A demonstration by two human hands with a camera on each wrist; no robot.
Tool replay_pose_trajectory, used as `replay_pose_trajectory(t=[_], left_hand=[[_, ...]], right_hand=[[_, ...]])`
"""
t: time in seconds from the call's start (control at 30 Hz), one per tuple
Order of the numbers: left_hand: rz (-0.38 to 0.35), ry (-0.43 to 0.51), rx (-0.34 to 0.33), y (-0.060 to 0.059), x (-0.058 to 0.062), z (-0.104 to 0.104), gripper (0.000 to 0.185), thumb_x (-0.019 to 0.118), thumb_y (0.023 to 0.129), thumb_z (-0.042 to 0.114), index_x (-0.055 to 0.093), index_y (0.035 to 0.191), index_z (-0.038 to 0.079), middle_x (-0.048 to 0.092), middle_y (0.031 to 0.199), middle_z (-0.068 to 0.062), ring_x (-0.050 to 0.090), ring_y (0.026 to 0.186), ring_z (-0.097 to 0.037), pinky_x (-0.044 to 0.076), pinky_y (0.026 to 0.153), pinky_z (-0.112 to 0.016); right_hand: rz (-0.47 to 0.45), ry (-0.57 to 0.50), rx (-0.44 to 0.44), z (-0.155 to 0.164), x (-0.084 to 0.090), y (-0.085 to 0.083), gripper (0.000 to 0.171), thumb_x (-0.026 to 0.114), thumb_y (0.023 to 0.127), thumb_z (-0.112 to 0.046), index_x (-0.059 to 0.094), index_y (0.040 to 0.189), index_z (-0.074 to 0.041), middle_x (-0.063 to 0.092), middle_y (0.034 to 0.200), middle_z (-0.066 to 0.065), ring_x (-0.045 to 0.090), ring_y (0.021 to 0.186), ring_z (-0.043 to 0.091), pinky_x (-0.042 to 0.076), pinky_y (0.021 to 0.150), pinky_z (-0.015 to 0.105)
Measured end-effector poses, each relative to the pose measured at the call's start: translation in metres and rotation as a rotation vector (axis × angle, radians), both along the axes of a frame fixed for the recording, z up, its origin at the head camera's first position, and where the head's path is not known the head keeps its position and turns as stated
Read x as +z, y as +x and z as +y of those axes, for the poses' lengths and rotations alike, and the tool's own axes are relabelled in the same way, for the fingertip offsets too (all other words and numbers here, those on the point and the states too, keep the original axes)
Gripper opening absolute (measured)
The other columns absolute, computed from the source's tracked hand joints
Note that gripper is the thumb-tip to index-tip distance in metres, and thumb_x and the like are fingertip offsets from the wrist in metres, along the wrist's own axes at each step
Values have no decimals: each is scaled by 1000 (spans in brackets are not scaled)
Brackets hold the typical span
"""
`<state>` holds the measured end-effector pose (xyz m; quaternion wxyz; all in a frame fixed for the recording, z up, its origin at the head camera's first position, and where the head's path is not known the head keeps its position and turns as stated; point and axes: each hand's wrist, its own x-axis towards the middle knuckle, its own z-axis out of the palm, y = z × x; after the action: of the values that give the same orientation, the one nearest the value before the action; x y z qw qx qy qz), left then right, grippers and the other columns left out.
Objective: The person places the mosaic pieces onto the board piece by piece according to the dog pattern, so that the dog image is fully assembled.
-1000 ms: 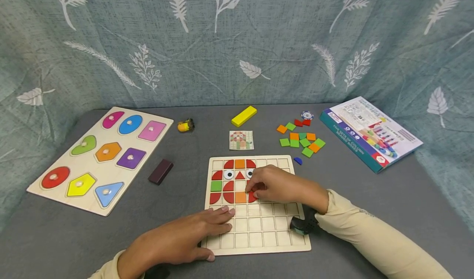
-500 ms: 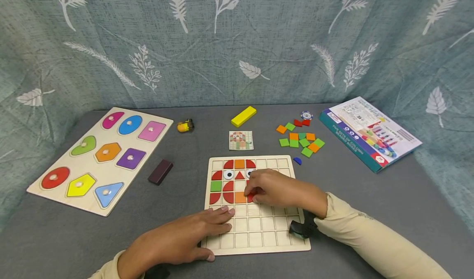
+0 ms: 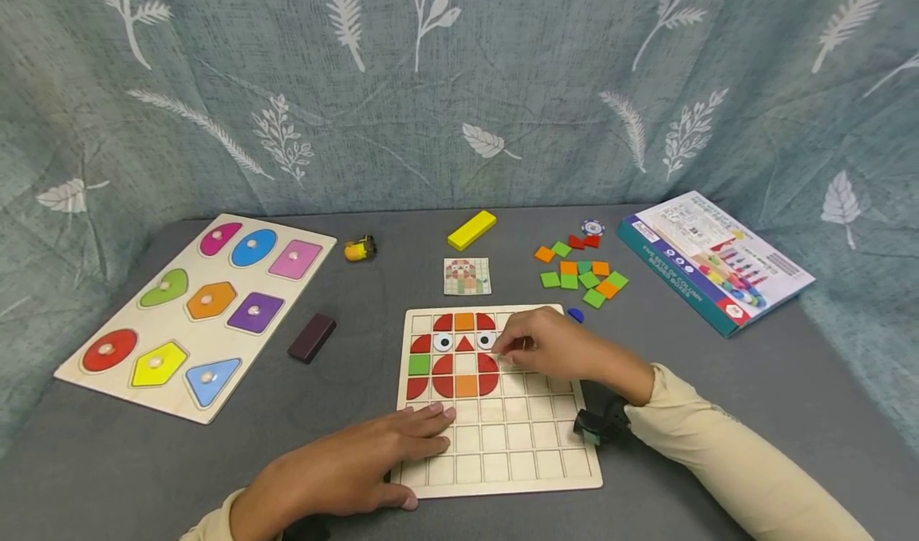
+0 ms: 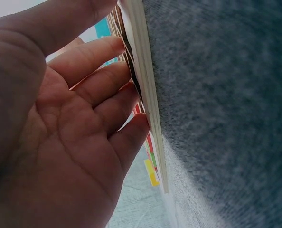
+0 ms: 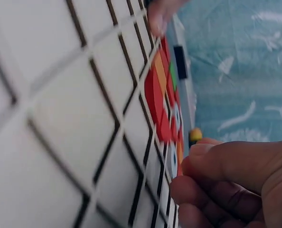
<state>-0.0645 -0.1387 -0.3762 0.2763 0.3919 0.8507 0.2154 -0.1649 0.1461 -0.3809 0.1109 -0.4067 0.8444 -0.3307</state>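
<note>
A wooden grid board (image 3: 522, 437) lies before me, its upper left cells holding an owl-like pattern: red rounded tiles (image 3: 443, 385), orange squares (image 3: 465, 385), a green square (image 3: 419, 365), a red triangle (image 3: 465, 341) and round eye tiles (image 3: 443, 341). My left hand (image 3: 366, 457) rests on the board's lower left edge, fingers extended; the left wrist view shows its open palm (image 4: 65, 137) along the board's side. My right hand (image 3: 549, 345) is over the upper right cells, fingertips beside the right eye tile (image 3: 486, 340). In the right wrist view its thumb (image 5: 226, 161) and curled fingers (image 5: 193, 194) show no tile between them.
Beyond the board lie a pattern card (image 3: 467, 276), a yellow block (image 3: 471, 231) and several loose tiles (image 3: 569, 281). A blue half-round piece (image 3: 575, 315) sits by the board's corner. A knobbed shape puzzle (image 3: 201, 317) and dark block (image 3: 312, 338) stand left, a box (image 3: 718, 262) right.
My right hand has shifted up and right off the red tiles, uncovering the right-hand red rounded pair and the right eye tile. My left hand stays in place.
</note>
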Motion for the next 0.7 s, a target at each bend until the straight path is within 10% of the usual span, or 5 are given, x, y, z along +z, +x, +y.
replay_pose_trajectory(t=[0.7], left_hand=[[19, 13, -30, 1, 0, -6, 60, 75, 87, 24, 52, 142, 15, 31, 155, 3, 27, 143, -21, 36, 107, -43]], right_hand=[[-28, -37, -360, 37, -8, -52, 17, 66, 91, -2, 72, 107, 1, 67, 97, 9, 58, 79, 20, 49, 67, 34]])
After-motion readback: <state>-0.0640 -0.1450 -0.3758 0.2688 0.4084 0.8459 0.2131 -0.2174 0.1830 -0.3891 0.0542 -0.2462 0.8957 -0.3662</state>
